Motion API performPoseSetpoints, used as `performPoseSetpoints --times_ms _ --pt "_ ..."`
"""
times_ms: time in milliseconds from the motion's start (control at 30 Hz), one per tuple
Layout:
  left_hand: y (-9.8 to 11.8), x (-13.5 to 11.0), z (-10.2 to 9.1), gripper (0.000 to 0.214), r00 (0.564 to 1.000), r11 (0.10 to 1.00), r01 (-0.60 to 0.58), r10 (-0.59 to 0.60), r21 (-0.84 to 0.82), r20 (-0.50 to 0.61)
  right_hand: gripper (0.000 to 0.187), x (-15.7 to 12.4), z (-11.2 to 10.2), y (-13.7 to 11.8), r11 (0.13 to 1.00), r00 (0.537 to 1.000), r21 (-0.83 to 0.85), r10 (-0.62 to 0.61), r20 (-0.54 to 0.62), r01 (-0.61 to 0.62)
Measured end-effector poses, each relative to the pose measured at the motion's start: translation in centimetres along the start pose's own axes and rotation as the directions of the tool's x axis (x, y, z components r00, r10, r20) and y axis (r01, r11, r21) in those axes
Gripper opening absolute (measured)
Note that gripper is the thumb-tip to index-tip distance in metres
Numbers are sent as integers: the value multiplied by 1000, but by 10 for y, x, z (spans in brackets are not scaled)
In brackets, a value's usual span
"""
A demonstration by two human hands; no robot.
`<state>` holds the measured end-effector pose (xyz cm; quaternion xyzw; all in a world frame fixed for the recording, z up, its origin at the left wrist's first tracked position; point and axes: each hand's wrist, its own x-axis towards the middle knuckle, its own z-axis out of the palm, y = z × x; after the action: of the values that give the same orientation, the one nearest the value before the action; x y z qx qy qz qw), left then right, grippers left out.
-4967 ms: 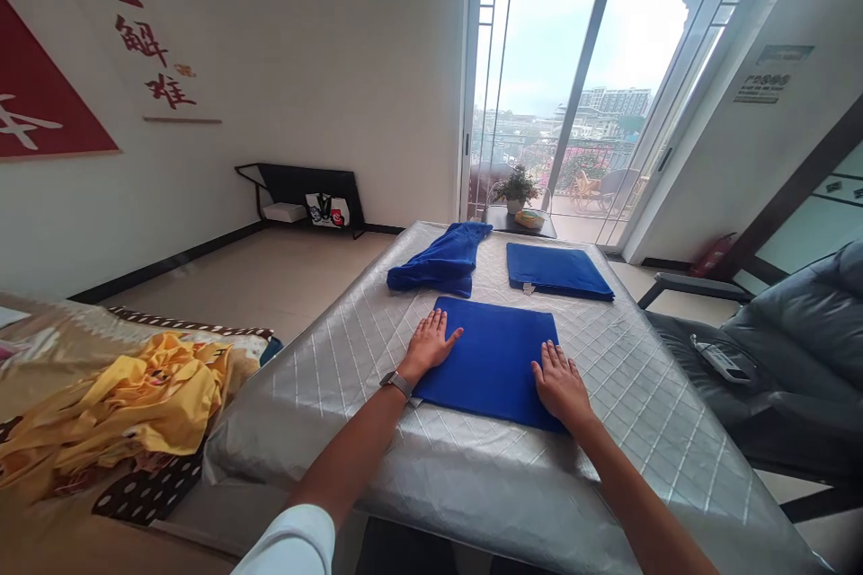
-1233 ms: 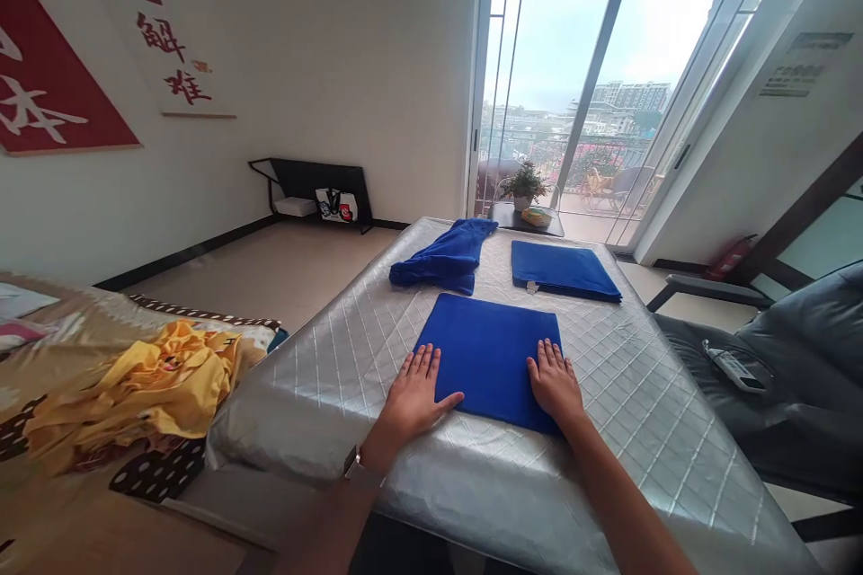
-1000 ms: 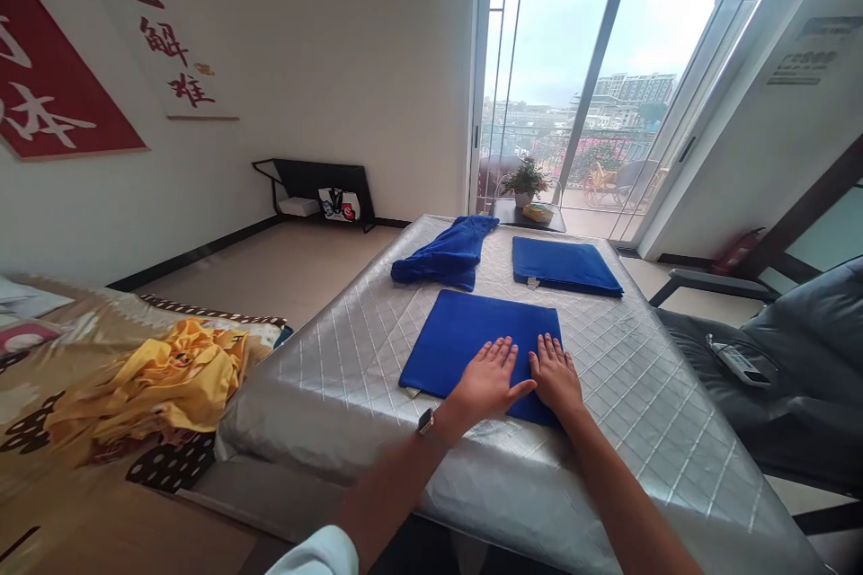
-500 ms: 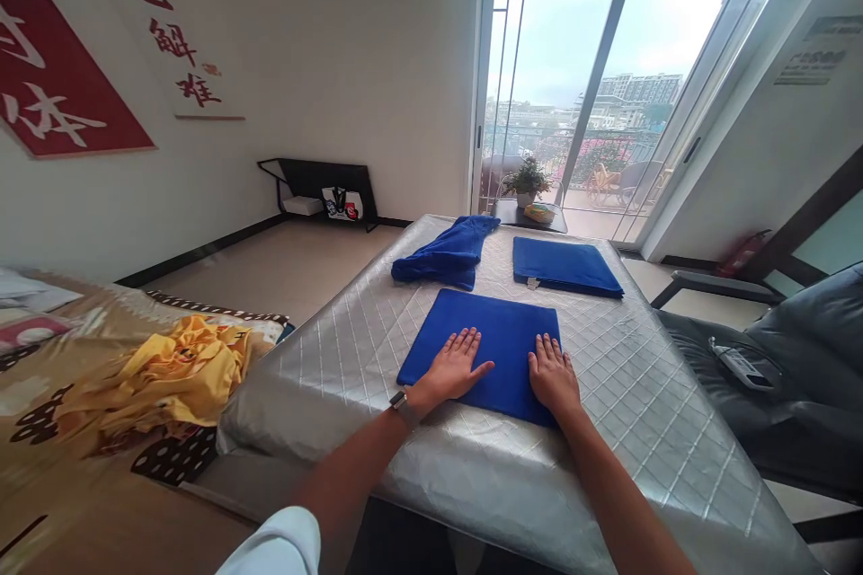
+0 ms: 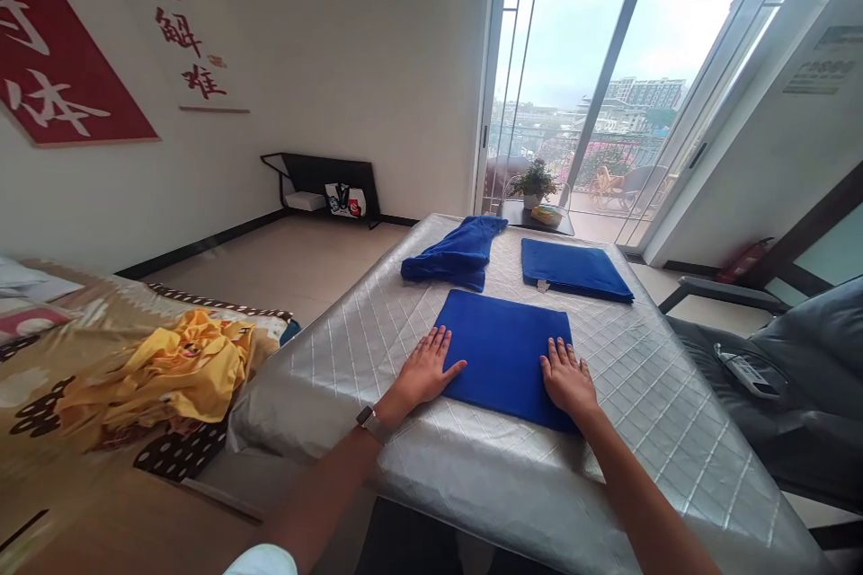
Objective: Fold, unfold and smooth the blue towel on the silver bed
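Blue folded cloth point(image 5: 504, 359) beneath two flat, unclenched hands point(image 5: 422, 370), “解难” on the wall scroll point(image 5: 179, 31).

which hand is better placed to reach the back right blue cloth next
Probably the right hand: the back right blue cloth lies almost straight ahead of it. The left hand is farther off, at the left edge of the near blue cloth.

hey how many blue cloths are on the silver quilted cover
3: a flat cloth under the left hand and right hand, a crumpled cloth beyond it, leftward, and a folded cloth beyond it, rightward, possibly hiding more.
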<state>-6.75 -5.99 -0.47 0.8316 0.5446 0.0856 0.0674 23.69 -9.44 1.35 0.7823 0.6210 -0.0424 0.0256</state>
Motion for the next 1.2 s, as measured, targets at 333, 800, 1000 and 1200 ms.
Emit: performPoseSetpoints --times_ms 333,800,1000,1200 --pt "3 -2 -5 88 1000 1000 13 -13 -24 7 66 52 -23 3 997 999 82 -14 -31 17" --pt "-3 -1 -9 87 998 1000 12 -13 23 54 69 102 1 12 991 995 135 4 -97 9" --pt "40 44 -20 89 998 998 -47 46 39 46 69 104 1 11 987 996 162 8 -94 8" --pt "134 129 5 76 944 945 -327 327 -3 32 67 102 3 13 993 993 119 -8 -117 22"
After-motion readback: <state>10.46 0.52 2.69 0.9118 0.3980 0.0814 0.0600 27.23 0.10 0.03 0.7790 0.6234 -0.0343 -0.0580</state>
